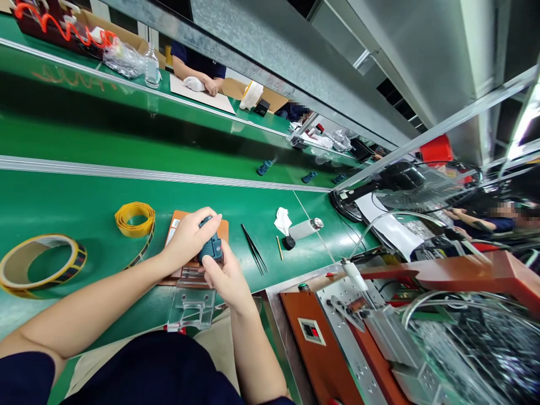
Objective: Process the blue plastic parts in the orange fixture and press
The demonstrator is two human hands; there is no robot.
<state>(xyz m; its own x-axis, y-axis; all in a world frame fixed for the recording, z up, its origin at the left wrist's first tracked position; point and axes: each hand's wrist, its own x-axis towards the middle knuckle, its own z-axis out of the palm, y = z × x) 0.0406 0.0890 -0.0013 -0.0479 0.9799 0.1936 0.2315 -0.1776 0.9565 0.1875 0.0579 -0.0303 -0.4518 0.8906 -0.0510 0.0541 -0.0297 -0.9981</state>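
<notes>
A small dark blue plastic housing (212,248) is between my hands, above an orange-brown block fixture (223,229). My left hand (189,235) grips it from the upper left, with the thumb across its top. On the lower right, my right hand (228,275) holds the same housing with thumb and fingers. Some fingertips are hidden behind it. In front of the fixture, toward my body, sits a clear acrylic piece (192,306). Black tweezers (254,250) lie to the right on the green bench, and a yellow label roll (135,219) rests to the left.
A larger yellow-edged tape roll (42,264) stands far left. Rightward are a white bottle (301,229), crumpled tissue (282,220), a thin stick (279,247), a fan (400,177) and a brown-panelled machine (316,349). Blue housings (309,177) sit on the conveyor (169,135); a co-worker's hands (213,85) are beyond.
</notes>
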